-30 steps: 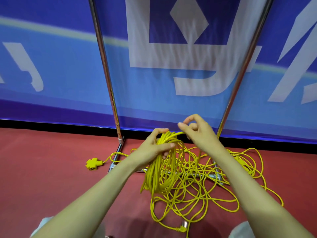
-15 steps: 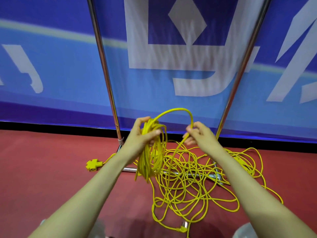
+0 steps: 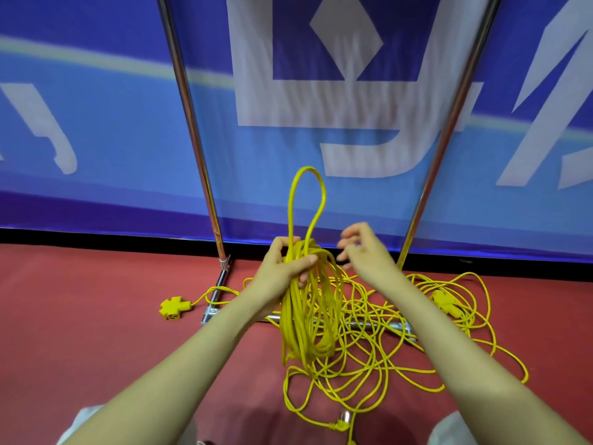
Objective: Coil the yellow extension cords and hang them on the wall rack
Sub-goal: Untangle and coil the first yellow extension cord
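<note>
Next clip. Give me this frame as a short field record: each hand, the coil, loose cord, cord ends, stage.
Setting: red floor, blue banner behind two metal poles
Left hand: grips the top of the coil
Right hand: open beside the coil, holding nothing
Coil: hangs from the left hand; one loop sticks up above it
Loose cord: tangled pile on the floor
Cord ends: cross-shaped socket on the floor; plug nearest the camera
Stage: coiling unfinished, nothing hung
</note>
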The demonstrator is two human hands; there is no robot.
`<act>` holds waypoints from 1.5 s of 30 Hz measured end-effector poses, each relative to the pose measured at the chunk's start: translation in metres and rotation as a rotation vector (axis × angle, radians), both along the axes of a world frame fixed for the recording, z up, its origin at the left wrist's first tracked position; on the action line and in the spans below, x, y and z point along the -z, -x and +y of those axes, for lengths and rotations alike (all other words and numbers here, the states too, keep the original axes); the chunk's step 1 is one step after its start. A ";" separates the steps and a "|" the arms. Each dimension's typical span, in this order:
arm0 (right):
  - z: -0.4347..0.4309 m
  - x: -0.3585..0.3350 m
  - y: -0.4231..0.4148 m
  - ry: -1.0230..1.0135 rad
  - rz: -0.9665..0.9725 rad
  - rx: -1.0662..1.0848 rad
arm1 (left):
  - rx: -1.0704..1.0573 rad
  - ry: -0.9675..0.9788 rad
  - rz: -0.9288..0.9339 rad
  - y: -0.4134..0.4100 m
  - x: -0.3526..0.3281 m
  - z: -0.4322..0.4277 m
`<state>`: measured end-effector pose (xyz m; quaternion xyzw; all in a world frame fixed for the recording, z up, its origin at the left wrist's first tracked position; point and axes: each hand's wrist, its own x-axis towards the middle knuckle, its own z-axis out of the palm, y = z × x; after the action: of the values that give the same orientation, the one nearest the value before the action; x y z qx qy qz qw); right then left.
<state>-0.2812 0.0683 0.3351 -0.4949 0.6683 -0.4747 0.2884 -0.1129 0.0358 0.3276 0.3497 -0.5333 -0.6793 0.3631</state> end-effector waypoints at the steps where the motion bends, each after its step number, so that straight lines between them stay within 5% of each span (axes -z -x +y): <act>1: 0.002 0.009 -0.002 -0.090 0.083 -0.115 | -0.020 -0.026 0.036 -0.001 -0.003 -0.002; 4: 0.010 0.035 -0.016 -0.318 0.287 -0.509 | -0.069 -0.051 0.113 -0.009 -0.012 -0.009; 7: 0.011 0.054 -0.028 -0.349 0.428 -0.595 | -0.120 -0.049 0.146 -0.018 -0.020 -0.014; 14: 0.003 0.040 -0.026 -0.170 0.040 -0.211 | -0.197 0.012 0.023 -0.034 -0.025 -0.023; 21: -0.004 0.031 0.020 -0.254 0.459 0.207 | -0.190 0.162 -0.211 -0.045 -0.019 -0.029; 26: 0.002 0.037 0.021 -0.427 0.759 0.183 | -0.192 0.176 -0.051 -0.053 -0.031 -0.029; 33: 0.004 0.044 0.021 -0.422 0.873 0.112 | -0.127 0.065 0.080 -0.053 -0.042 -0.022; 45: 0.023 0.067 -0.005 -0.369 1.049 -0.443 | -0.299 -0.063 0.500 -0.063 -0.051 -0.044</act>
<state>-0.2758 0.0916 0.2680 -0.7325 0.6738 0.0283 0.0929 -0.0498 -0.0079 0.3783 0.2576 -0.3484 -0.6995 0.5683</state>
